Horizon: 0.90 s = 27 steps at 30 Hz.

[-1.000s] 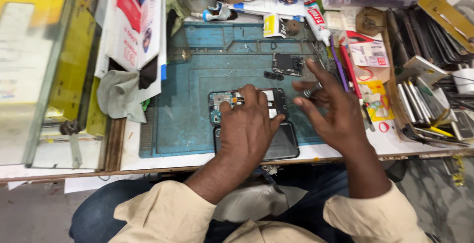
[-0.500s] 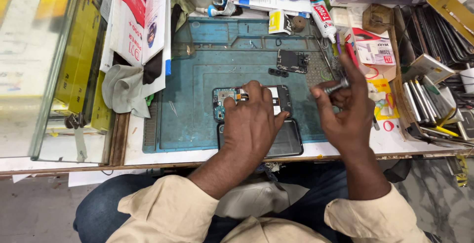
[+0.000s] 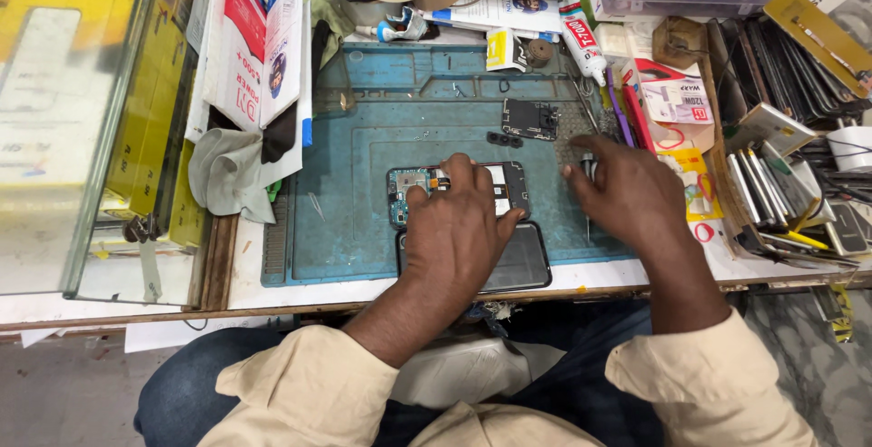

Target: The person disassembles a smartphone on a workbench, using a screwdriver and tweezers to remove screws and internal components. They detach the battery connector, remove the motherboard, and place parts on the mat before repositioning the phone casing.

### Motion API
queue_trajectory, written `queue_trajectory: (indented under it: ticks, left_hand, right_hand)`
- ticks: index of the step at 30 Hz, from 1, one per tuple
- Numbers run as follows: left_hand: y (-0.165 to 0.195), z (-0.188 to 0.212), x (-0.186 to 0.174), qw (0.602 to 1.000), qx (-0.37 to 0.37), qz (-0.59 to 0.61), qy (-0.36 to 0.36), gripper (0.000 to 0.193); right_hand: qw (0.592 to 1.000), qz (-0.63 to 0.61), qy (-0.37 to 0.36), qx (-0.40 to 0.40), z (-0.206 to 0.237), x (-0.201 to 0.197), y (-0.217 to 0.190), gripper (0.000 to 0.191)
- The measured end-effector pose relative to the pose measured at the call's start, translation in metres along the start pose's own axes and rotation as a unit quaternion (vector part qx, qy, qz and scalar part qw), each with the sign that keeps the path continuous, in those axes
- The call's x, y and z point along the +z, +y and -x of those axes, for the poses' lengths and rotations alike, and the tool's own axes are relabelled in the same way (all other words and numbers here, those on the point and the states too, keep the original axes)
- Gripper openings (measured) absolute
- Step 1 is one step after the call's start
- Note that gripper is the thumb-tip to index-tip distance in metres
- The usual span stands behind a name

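Left hand covering opened phone, right hand hiding tool

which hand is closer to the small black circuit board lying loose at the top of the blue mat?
Right. The right hand lies just below and right of the circuit board, not touching it. The left hand rests lower on the opened phone, farther away.

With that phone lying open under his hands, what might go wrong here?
The left hand presses on the opened phone, so its bare circuit parts might be strained or smudged. Small black parts and a loose circuit board lie unsecured on the blue mat; the right hand, moving close by, might knock them astray. The dark panel sits near the bench edge and may slide off.
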<state>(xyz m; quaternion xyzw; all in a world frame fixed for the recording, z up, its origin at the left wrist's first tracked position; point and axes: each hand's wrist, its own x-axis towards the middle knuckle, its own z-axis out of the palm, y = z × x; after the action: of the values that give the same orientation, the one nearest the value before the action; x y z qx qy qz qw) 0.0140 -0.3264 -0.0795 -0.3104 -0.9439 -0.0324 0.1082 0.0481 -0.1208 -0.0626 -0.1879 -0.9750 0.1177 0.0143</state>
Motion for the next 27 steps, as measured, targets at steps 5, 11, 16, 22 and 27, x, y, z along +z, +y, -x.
queue_trajectory:
  ticks: [5, 11, 16, 22, 27]
  left_hand:
    - [0.0, -0.001, -0.005, 0.999, 0.005, -0.004, -0.032, 0.068]
    - [-0.004, -0.003, -0.006, 1.0, 0.006, 0.003, -0.029, 0.068]
    - [-0.007, -0.003, -0.002, 1.0, 0.012, -0.02, 0.004, 0.068]
    - [-0.01, -0.003, 0.001, 1.0, 0.012, 0.006, -0.008, 0.066]
    - [-0.007, -0.003, 0.0, 1.0, 0.011, 0.016, -0.009, 0.07]
  right_hand:
    - [0.983, -0.051, 0.12, -0.126, -0.029, -0.011, -0.008, 0.032]
    - [0.975, -0.03, 0.123, -0.185, -0.056, -0.014, -0.031, 0.033]
    - [0.979, -0.116, 0.112, -0.126, -0.057, -0.011, -0.034, 0.033]
    - [0.95, -0.306, -0.053, -0.029, -0.055, -0.012, -0.013, 0.019]
    - [0.945, -0.297, -0.112, -0.077, -0.055, -0.013, 0.002, 0.024]
